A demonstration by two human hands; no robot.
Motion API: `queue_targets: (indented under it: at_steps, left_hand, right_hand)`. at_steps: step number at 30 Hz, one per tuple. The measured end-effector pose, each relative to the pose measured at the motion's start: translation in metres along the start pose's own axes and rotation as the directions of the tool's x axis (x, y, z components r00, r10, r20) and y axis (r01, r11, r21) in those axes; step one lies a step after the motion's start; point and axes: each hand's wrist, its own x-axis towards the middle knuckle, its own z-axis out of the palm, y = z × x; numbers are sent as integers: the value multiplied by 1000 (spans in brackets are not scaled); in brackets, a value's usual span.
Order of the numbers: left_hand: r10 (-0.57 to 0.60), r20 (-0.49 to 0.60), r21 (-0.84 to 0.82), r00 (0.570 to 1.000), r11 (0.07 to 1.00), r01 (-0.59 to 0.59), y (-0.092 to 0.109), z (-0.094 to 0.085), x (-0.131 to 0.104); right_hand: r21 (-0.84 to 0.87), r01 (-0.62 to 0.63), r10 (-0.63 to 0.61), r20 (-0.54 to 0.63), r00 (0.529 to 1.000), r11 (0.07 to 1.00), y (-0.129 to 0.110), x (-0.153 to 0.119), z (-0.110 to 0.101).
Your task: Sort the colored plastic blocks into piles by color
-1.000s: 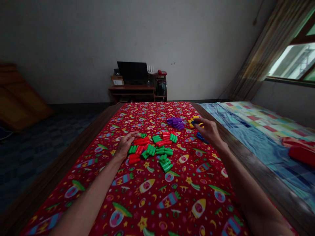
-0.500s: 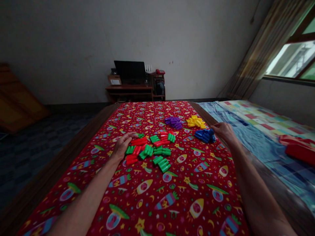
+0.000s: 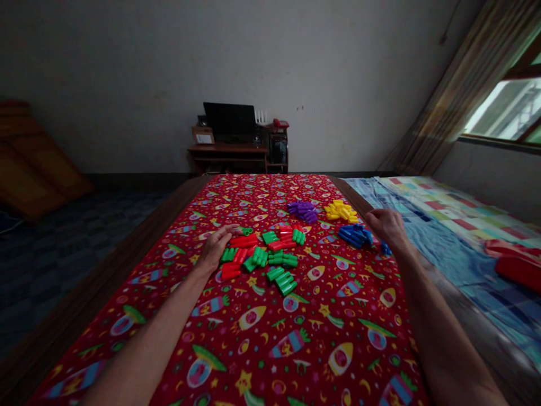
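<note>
My left hand (image 3: 216,245) rests at the left edge of the red and green pieces, its fingers stretched out over the cloth. Beside it lie red pieces (image 3: 244,241) and green pieces (image 3: 286,283), mixed together. My right hand (image 3: 386,224) is closed just right of the blue pieces (image 3: 355,235); what it holds, if anything, is hidden. A few blue pieces (image 3: 385,248) show below that hand. Farther back are a purple pile (image 3: 302,211) and a yellow pile (image 3: 340,211).
A red patterned cloth (image 3: 313,321) covers the table. To the right is a bed (image 3: 448,225) with a red object (image 3: 518,272) on it. A monitor (image 3: 230,121) stands on a desk (image 3: 228,149) by the far wall.
The view has shifted slightly. My right hand has closed up more, and blue pieces now show below it, apart from the blue pile. My left hand stays beside the red and green pieces.
</note>
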Motion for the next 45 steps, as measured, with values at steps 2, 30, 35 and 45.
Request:
queue_targets:
  at_steps: [2, 30, 35, 45]
  left_hand:
    - [0, -1, 6, 1000, 1000, 0, 1, 0, -1]
    - [8, 18, -37, 1000, 999, -7, -1, 1, 1]
    - [27, 23, -17, 999, 999, -27, 1, 1, 0]
    - [62, 37, 39, 997, 997, -64, -7, -3, 3]
  right_hand:
    - [38, 32, -31, -26, 999, 999, -5, 0, -6]
    - [57, 329, -334, 162, 929, 943, 72, -17, 19]
    - [369, 486, -487, -99, 868, 792, -28, -43, 1]
    - [238, 867, -896, 39, 442, 438, -225, -109, 85]
